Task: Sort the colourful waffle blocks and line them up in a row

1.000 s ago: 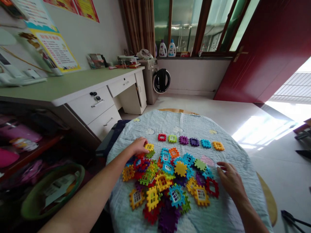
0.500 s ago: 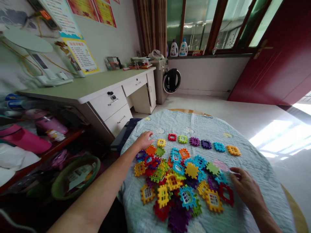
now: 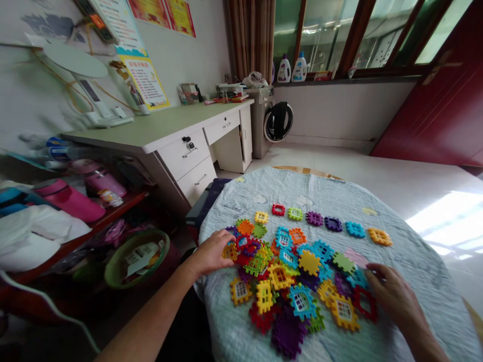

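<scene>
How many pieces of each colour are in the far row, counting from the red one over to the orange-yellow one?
Red piece: 1
Lime-green piece: 1
Purple piece: 1
Dark blue piece: 1
Light blue piece: 1
Orange-yellow piece: 1
Total: 6

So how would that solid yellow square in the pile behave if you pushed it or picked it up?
The yellow square looks like moulded plastic, so probably stiff rather than floppy. It's thin and flat, so likely light and unlikely to roll. It seems to overlap a dark piece, so a push might tilt it or make it slide.
</scene>
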Action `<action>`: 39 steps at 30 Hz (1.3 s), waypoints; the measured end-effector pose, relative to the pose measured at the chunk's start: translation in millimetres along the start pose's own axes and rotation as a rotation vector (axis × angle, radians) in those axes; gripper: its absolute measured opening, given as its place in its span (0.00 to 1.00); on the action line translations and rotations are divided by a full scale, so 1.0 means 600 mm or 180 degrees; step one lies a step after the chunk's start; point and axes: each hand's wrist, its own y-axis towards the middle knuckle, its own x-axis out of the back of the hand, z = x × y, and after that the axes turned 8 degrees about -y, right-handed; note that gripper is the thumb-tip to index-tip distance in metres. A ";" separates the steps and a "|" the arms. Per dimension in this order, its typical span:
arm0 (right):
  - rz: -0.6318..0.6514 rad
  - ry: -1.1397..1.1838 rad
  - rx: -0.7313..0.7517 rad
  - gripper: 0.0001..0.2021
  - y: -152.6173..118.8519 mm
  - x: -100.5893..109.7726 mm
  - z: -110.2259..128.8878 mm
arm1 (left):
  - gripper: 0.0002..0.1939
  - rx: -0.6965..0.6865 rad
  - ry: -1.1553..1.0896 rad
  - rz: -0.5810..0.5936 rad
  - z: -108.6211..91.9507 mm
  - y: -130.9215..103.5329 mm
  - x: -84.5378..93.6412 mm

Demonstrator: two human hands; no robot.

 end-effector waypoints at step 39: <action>-0.0107 -0.0404 0.0121 0.23 0.007 -0.017 -0.005 | 0.28 -0.0092 0.0547 -0.0249 -0.031 0.161 -0.009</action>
